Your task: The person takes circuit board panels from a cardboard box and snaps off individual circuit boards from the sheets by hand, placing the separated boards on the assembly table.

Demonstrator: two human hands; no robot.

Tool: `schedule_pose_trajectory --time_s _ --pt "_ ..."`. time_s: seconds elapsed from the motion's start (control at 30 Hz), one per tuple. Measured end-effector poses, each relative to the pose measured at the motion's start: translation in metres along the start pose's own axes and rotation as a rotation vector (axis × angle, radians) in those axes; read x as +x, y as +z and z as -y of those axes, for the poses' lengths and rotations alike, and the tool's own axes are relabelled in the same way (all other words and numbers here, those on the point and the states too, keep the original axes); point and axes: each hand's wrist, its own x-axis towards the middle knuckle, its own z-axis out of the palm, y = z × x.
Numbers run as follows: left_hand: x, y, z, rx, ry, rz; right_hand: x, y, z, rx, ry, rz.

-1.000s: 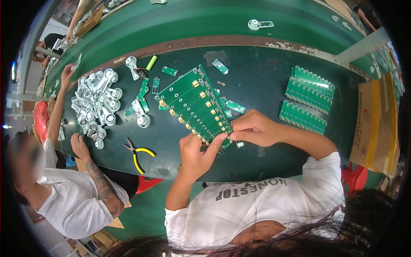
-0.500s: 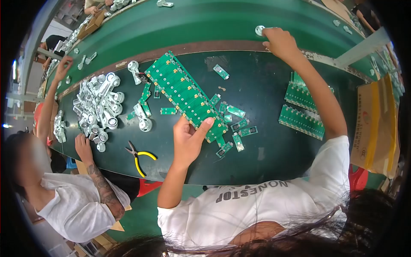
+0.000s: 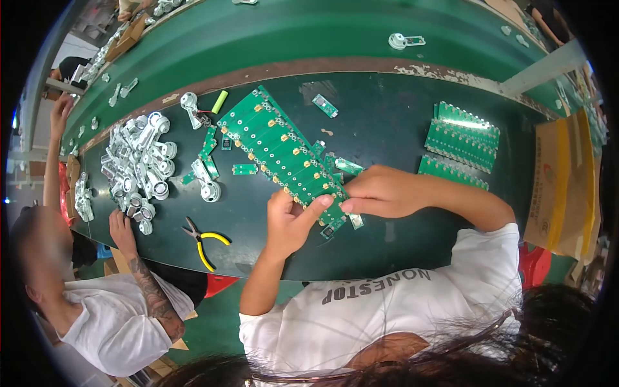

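Observation:
A long green circuit board panel (image 3: 277, 148) with rows of gold-coloured parts is held tilted above the dark table. My left hand (image 3: 290, 222) grips its lower left edge, thumb on top. Fingers pinched at the panel's lower right corner, my right hand (image 3: 383, 192) closes on the board there. Small loose circuit boards (image 3: 349, 166) lie under and beside the panel, some partly hidden by it and by my hands. A white round-headed device part (image 3: 207, 189) rests left of the panel.
Yellow-handled pliers (image 3: 207, 242) lie left of my left arm. A pile of white device housings (image 3: 142, 158) is near a co-worker's hand (image 3: 122, 231). More green panels (image 3: 461, 135) are stacked at right, beside a cardboard box (image 3: 561, 187). A white part (image 3: 406, 42) sits on the green belt (image 3: 309, 39).
My right hand has let go of the white part on the belt and come back to the panel's lower corner. A green cylinder now shows behind the panel's upper end.

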Motion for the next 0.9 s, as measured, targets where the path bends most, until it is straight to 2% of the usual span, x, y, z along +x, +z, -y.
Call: schedule_pose_trajectory --time_s 0.07,0.13,0.27,0.47,0.57,0.63,0.9 --pt "-0.001 -0.002 0.003 -0.037 -0.009 0.009 -0.004 0.010 -0.009 -0.006 -0.170 -0.056" --pt "-0.003 -0.009 0.003 0.243 0.045 0.122 -0.005 0.003 -0.005 -0.068 -0.145 -0.014" --pt "-0.001 -0.005 0.003 0.252 0.060 0.122 -0.005 0.003 -0.007 -0.092 -0.127 -0.048" --pt "-0.002 -0.006 0.007 0.347 0.091 0.054 -0.004 0.011 -0.004 -0.323 -0.112 -0.208" --pt "-0.002 -0.002 0.005 0.319 0.099 0.024 -0.005 0.012 -0.004 -0.226 -0.135 -0.272" --pt "-0.003 0.001 0.003 0.265 0.080 0.014 -0.003 0.014 -0.004 -0.033 -0.156 -0.296" --pt "-0.002 0.002 0.003 0.235 0.078 0.005 -0.002 0.018 -0.008 0.080 -0.133 -0.297"
